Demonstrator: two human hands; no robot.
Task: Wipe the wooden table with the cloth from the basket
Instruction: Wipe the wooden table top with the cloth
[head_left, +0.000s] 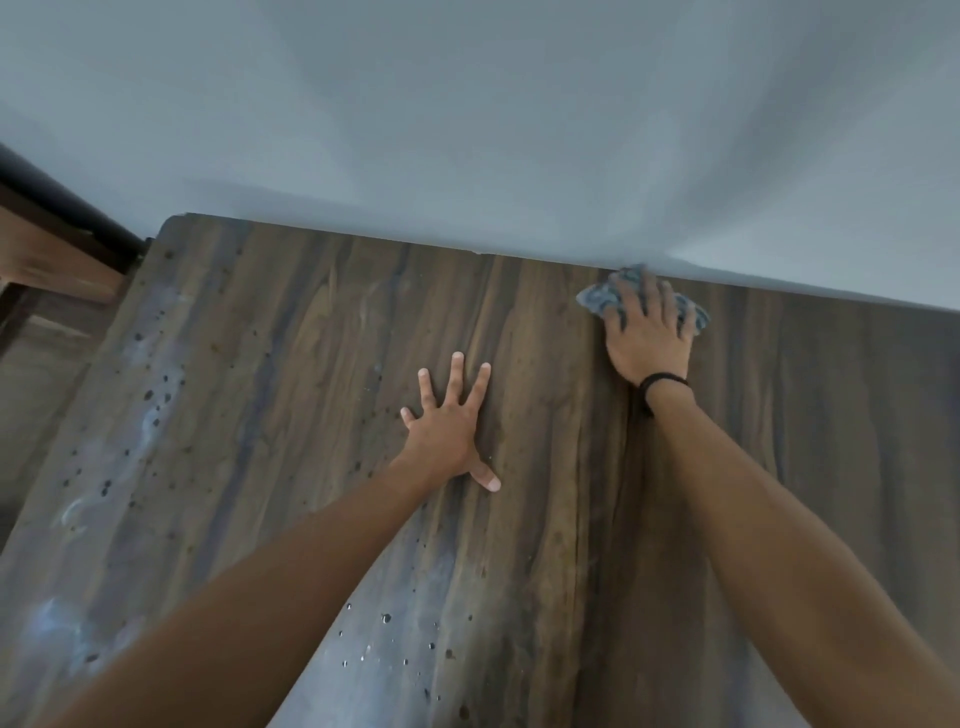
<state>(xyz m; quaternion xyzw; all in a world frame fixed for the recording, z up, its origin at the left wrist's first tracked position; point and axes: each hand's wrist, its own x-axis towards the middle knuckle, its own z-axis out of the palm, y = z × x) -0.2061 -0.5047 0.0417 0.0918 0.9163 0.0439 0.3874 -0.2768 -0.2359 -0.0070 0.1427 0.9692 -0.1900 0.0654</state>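
Observation:
The dark wooden table fills most of the view and butts against a pale wall at its far edge. My right hand presses flat on a grey-blue patterned cloth at the table's far edge, right by the wall. The cloth shows on both sides of the hand and its middle is hidden under the palm. A black band circles that wrist. My left hand lies flat on the tabletop near the middle, fingers spread, holding nothing. No basket is in view.
The pale grey wall runs along the table's far edge. Dark spots and pale smears mark the table's left side and near middle. Brown wooden furniture stands beyond the rounded far left corner.

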